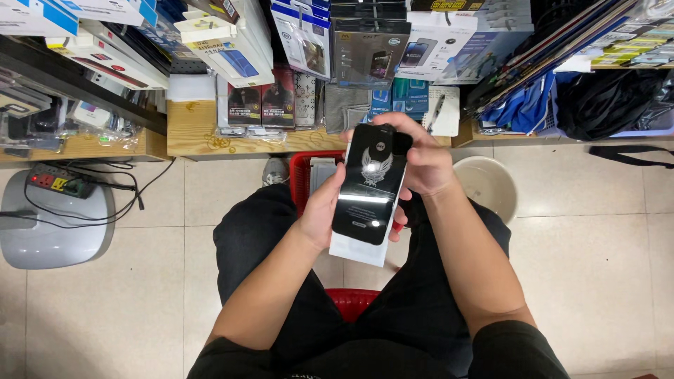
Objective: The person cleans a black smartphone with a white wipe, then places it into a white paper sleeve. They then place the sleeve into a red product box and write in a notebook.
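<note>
The left hand (319, 210) is curled around the lower left edge of a glossy black, phone-shaped panel (368, 186), most likely a screen protector, with a pale winged emblem near its top. The thumb lies along that edge and the fingers are hidden behind. The right hand (420, 163) closes on the panel's upper right corner, fingers bent over the top edge and the thumb hidden from view. Directly behind the black panel, touching it, is a white backing card or sleeve (359, 249) whose lower edge sticks out below the panel's bottom edge. Both hands hold the pair tilted slightly, above the person's lap in black shorts (249, 238).

Below the hands a red plastic basket (302, 175) sits on the tiled floor (597, 281) between the knees, and a red stool seat (354, 302) shows beneath the legs. A white bucket (488, 186) stands just right of the right forearm. Along the top, a wooden shelf (193, 126) carries boxed phone accessories (365, 45) in white, blue and grey packaging. At the far left, a power strip (56, 181) with trailing black cables rests on a grey rounded stool (56, 231). A black bag (607, 102) lies at the top right.
</note>
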